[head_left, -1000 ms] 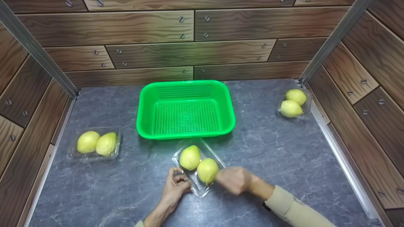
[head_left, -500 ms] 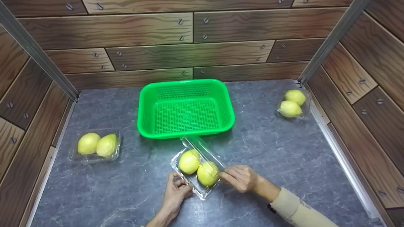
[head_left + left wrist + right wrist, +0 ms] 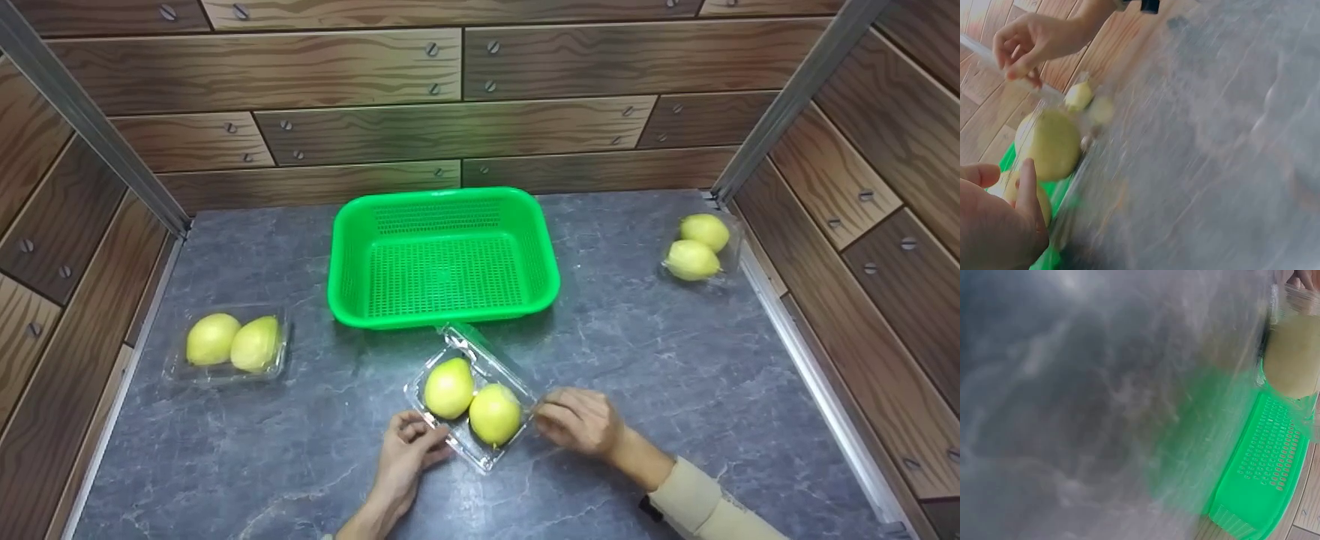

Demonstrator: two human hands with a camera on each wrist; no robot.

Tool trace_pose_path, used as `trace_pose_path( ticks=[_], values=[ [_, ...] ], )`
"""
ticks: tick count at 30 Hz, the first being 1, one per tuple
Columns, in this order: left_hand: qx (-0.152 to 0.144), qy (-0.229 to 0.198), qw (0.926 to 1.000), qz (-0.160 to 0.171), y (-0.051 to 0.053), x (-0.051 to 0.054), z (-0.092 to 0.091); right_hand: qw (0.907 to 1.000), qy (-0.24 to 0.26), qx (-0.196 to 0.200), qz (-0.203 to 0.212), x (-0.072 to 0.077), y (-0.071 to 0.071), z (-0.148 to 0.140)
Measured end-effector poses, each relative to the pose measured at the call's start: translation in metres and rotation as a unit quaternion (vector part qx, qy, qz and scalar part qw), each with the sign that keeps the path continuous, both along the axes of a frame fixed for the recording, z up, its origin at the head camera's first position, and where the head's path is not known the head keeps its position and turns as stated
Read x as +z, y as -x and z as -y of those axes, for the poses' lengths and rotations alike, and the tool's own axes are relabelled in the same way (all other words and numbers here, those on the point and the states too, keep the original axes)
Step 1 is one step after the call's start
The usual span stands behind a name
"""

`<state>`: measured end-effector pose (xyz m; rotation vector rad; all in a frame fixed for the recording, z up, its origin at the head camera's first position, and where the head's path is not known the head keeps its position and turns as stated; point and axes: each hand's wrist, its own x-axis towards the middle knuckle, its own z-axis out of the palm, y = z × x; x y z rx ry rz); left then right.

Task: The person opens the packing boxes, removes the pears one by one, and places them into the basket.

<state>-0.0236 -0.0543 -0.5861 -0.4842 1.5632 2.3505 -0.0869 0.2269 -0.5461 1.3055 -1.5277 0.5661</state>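
Two yellow-green lemons (image 3: 448, 388) lie in a clear plastic clamshell box (image 3: 486, 465) in front of the basket. Its hinged lid (image 3: 491, 364) stands raised along the box's far right side. My left hand (image 3: 401, 457) rests at the near left edge of the box, one finger extended along it in the left wrist view. Beside the lid's right corner is my right hand (image 3: 585, 421), its fingers loosely curled. The left wrist view shows that right hand (image 3: 1044, 42) just above the lid, with nothing visible between its fingers. The right wrist view is mostly blurred and shows little of the hands.
A green perforated basket (image 3: 442, 321) stands behind the box, with nothing in it. Another clear box of two lemons (image 3: 214, 339) is at the left, and one more pair of boxed lemons (image 3: 694, 259) at the far right. Wood-patterned walls (image 3: 360, 67) enclose the grey tabletop (image 3: 637, 360).
The lid tipped in over the lemons half a second ago and now leans back from them. My right hand has moved slightly right. My left hand stays at the box's edge.
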Motion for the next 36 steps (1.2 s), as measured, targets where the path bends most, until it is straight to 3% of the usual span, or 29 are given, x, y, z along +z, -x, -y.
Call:
trace_pose_path(
  ticks=[8, 19, 29, 36],
  values=[
    [0.01, 0.02, 0.9998, -0.003, 0.025, 0.001, 0.026, 0.9952, 0.063, -0.023, 0.071, -0.011, -0.009, 0.004],
    [0.015, 0.047, 0.9988, -0.004, 0.056, 0.008, 0.043, 0.9885, 0.097, -0.037, 0.109, -0.017, -0.013, 0.007],
    [-0.003, 0.088, 0.9961, -0.009, 0.07, 0.006, 0.044, 0.9783, 0.138, -0.018, 0.154, -0.018, -0.014, 0.01],
    [-0.006, 0.087, 0.9961, -0.009, 0.071, 0.006, 0.044, 0.9752, 0.155, -0.011, 0.157, -0.018, -0.012, 0.012]
  ],
)
